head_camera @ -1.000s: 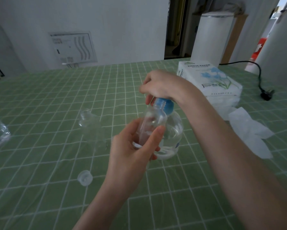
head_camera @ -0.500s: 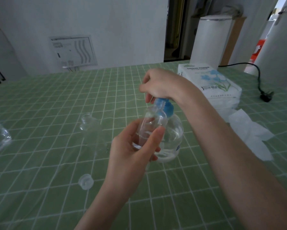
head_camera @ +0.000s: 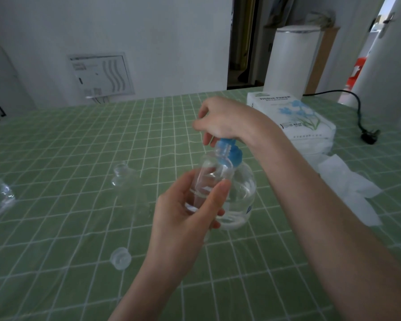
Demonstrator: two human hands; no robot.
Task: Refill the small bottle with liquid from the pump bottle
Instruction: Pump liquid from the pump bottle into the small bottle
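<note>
Clear round pump bottle with blue head (head_camera: pixel 244 189) stands mid-table; the right hand (head_camera: pixel 222 122) curls over the head, apparently to press it. The left hand (head_camera: pixel 183 214) grips the small clear plastic bottle (head_camera: pixel 214 173), mouth under the spout to catch liquid. A clear cap (head_camera: pixel 120 258) lies near-left.

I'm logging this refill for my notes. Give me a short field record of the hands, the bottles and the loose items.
left hand: holds small bottle, uncapped, neck at the spout
right hand: fingers curled over the pump bottle's blue head
pump bottle: upright on table, partly full of clear liquid
cap: on table, beside left forearm
spare bottle: upright, open, left of the hands
tissue pack: far right, loose tissue in front of it
</note>
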